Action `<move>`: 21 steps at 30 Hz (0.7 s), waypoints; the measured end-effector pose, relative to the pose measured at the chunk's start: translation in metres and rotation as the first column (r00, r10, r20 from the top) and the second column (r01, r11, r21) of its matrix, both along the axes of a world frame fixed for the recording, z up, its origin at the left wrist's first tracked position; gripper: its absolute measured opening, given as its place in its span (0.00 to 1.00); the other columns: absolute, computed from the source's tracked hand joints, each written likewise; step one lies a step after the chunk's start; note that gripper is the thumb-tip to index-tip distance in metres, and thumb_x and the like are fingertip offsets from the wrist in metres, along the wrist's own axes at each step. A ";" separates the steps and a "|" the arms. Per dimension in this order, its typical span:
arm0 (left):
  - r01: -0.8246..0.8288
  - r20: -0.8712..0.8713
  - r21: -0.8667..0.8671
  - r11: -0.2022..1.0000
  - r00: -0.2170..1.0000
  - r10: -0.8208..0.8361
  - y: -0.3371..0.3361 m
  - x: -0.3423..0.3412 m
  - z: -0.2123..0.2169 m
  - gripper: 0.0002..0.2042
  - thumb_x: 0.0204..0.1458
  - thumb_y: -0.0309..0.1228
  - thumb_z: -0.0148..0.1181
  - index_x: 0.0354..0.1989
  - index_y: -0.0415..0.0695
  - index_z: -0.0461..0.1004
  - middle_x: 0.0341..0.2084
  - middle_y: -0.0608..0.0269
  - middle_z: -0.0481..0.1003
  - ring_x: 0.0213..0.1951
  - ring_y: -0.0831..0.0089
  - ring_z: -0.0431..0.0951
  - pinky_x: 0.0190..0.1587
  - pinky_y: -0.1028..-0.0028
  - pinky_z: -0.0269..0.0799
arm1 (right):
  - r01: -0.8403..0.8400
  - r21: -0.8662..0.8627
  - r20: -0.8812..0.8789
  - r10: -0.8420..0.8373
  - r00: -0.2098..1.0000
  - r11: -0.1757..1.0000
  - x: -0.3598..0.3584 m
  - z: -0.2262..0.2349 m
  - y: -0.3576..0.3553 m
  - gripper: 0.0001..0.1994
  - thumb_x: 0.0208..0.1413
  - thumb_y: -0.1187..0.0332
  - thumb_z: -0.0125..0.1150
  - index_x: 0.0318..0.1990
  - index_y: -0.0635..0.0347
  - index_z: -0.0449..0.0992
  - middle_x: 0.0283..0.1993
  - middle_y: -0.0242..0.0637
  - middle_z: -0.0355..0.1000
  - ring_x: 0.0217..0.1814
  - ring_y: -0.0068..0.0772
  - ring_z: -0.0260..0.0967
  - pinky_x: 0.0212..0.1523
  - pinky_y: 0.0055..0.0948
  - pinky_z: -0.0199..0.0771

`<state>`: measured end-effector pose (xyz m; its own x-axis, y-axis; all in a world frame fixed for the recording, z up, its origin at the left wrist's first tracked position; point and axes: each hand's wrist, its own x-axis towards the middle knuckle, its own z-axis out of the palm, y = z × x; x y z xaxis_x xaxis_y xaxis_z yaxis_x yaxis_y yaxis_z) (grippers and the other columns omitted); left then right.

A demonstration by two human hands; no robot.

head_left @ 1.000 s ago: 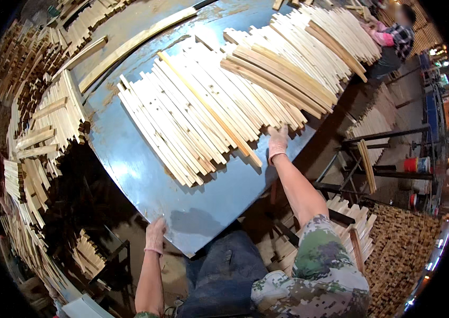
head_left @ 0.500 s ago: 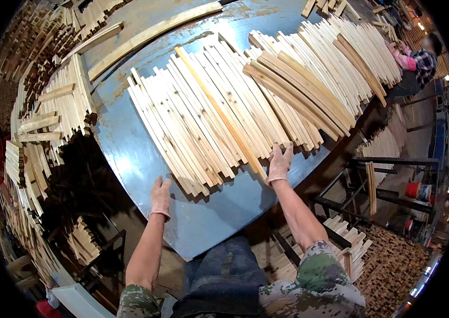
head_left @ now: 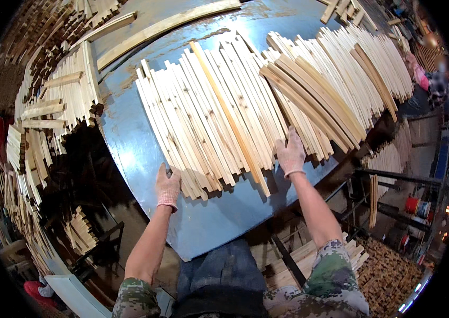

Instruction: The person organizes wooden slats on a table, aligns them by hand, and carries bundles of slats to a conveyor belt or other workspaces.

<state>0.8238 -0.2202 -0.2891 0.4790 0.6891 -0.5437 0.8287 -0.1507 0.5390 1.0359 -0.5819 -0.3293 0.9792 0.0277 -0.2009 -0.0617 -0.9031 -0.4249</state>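
On a blue table top (head_left: pixel 203 222), worn and scuffed toward its far edge, lies a wide fan of pale wooden slats (head_left: pixel 208 122), side by side and running from near to far. Both gloved hands rest at the near ends of this fan. The left hand (head_left: pixel 168 186) lies flat on the near left corner of the slats, fingers pressed together and pointing away. The right hand (head_left: pixel 290 152) sits palm down further right, fingers slightly spread over the slat ends, just beside a bundle of darker curved strips (head_left: pixel 314 103) that lies across the right part of the fan. Along the far edge of the table lies one long curved board (head_left: pixel 171 24). To the left, off the table, stand stacks of short slats (head_left: pixel 60 100), with more wood heaped below them in shadow. To the right, a dark metal frame (head_left: pixel 388 180) stands beside the table, and cut pieces (head_left: pixel 388 270) cover the floor. At the far right another person (head_left: pixel 436 79) is at the table edge, blurred.
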 end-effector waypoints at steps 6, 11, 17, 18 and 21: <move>0.013 0.059 0.095 0.995 0.998 -0.019 -0.033 0.011 -0.002 0.37 0.59 0.41 0.63 0.75 0.37 0.61 0.69 0.34 0.67 0.67 0.43 0.72 0.70 0.57 0.66 | 0.153 -0.020 -0.052 -0.154 0.987 0.988 0.068 -0.015 0.050 0.40 0.64 0.43 0.57 0.74 0.65 0.64 0.67 0.61 0.71 0.68 0.62 0.70 0.70 0.50 0.68; 0.597 -0.363 0.471 0.649 0.802 -0.474 -0.026 -0.024 -0.058 0.31 0.59 0.33 0.61 0.72 0.40 0.65 0.71 0.33 0.64 0.67 0.41 0.71 0.72 0.58 0.64 | 0.179 0.013 -0.031 -0.179 0.983 0.984 0.030 -0.014 0.068 0.42 0.62 0.42 0.59 0.73 0.69 0.66 0.68 0.64 0.70 0.69 0.62 0.69 0.71 0.50 0.66; -0.128 0.072 0.255 0.958 0.991 0.113 -0.012 -0.034 -0.016 0.34 0.52 0.38 0.68 0.67 0.37 0.67 0.58 0.37 0.75 0.58 0.40 0.77 0.64 0.51 0.71 | 0.150 -0.006 -0.030 -0.150 0.988 0.989 -0.054 -0.009 0.073 0.42 0.59 0.45 0.63 0.71 0.73 0.66 0.67 0.65 0.70 0.70 0.63 0.67 0.73 0.50 0.64; -0.104 0.097 0.257 0.961 0.992 0.081 -0.017 -0.046 -0.008 0.34 0.52 0.38 0.68 0.67 0.37 0.67 0.57 0.38 0.75 0.58 0.41 0.77 0.63 0.51 0.71 | 0.148 -0.008 -0.010 -0.148 0.989 0.989 -0.070 -0.016 0.068 0.43 0.59 0.44 0.63 0.71 0.73 0.66 0.67 0.65 0.70 0.70 0.63 0.67 0.73 0.50 0.64; -0.099 0.102 0.258 0.961 0.992 0.074 -0.032 -0.104 -0.002 0.34 0.51 0.37 0.68 0.67 0.37 0.68 0.57 0.40 0.76 0.58 0.43 0.77 0.63 0.53 0.72 | 0.204 0.006 -0.169 -0.200 0.965 0.979 -0.117 -0.007 0.052 0.44 0.61 0.45 0.59 0.75 0.72 0.61 0.77 0.60 0.62 0.80 0.58 0.57 0.81 0.45 0.52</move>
